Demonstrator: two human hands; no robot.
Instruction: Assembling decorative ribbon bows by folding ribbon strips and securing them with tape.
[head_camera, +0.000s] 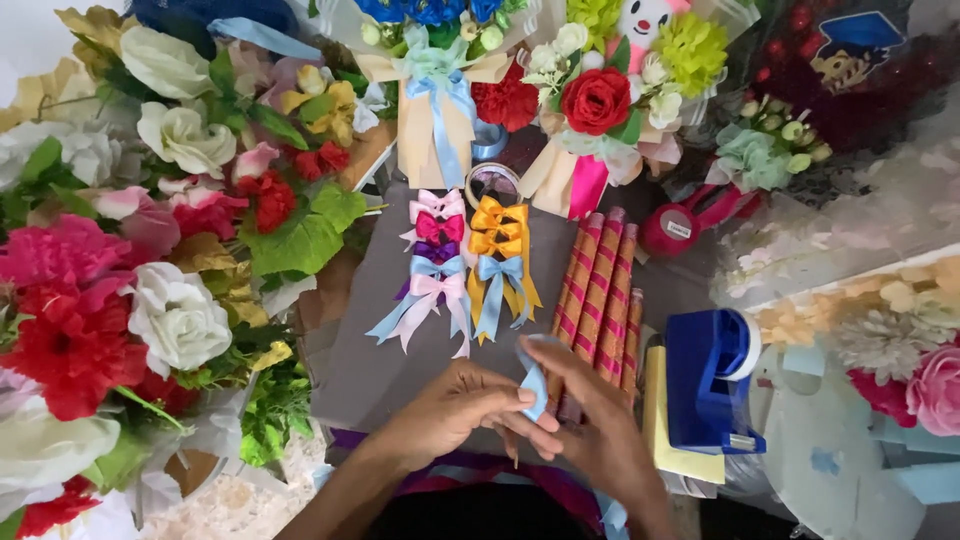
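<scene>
A light blue ribbon (533, 380) is pinched between my two hands just above the near edge of a grey board (360, 360). My left hand (455, 410) grips its lower part with thumb and fingers. My right hand (595, 425) closes on it from the right side. Beyond my hands, several finished ribbon bows (465, 265) in pink, purple, orange and light blue lie in two columns on the board.
Rolled striped paper tubes (598, 295) lie right of the bows. A blue tape dispenser (712, 380) stands at the right on a yellow pad (662, 420). Artificial flowers (150, 250) crowd the left side. Wrapped bouquets (600, 100), a tape roll (492, 182) and a red tool (690, 220) sit behind.
</scene>
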